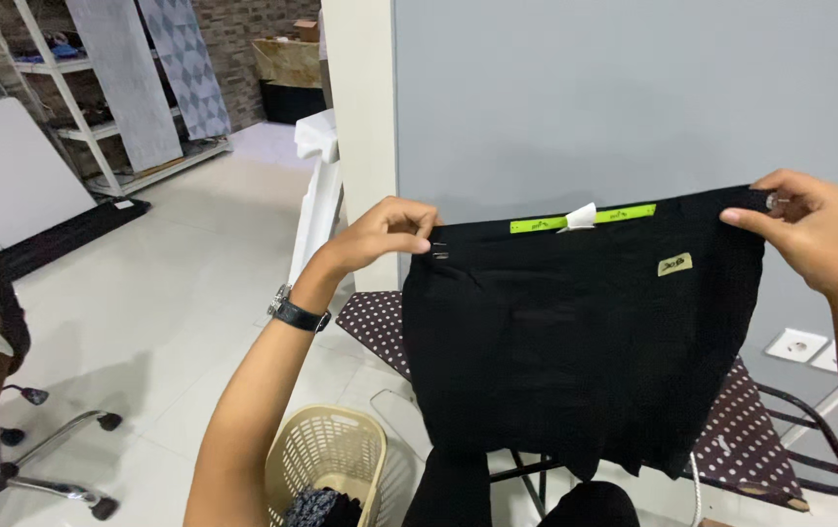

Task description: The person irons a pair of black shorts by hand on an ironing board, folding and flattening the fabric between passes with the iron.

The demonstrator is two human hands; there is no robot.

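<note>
We see a bright lime-green strip label (583, 219) running along the inside of the waistband of the black trousers (575, 342), with a small white tag (582, 216) folded over its middle. Lower and to the right of it sits a small tan rectangular patch (674, 264), tilted slightly; we cannot read either. Our left hand (388, 234) is pinched shut on the left end of the waistband, fingers curled over the edge beside two small metal hooks (439, 250). Our right hand (809, 234) grips the right end, thumb and fingertips closed on the cloth. Both forearms are raised, the left one wearing a black wristwatch (297, 312), and hold the trousers up spread flat in front of a grey wall (633, 88), above a dotted ironing board (746, 429). A cream laundry basket (326, 454) stands on the floor below the left arm.
</note>
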